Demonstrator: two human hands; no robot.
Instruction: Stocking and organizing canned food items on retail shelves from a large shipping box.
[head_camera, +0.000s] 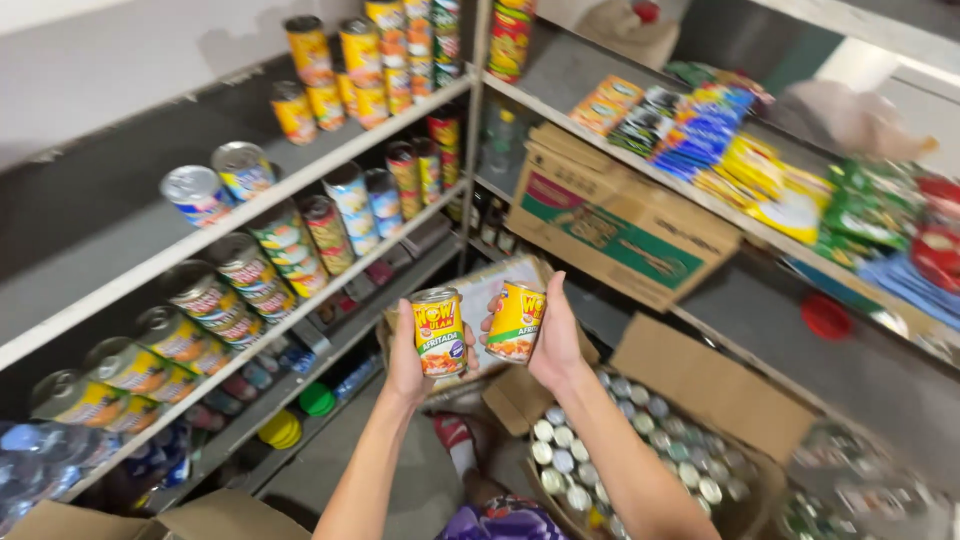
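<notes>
Centrally, two yellow-labelled cans are held up side by side: one can (439, 331) is gripped upright in the left hand (408, 362), the other can (517, 321) is clasped, slightly tilted, by the fingers (553, 300) of the right hand (552, 345). An open carton of cans (640, 455) is seen below right; stocked shelves (300, 180) stand left.
</notes>
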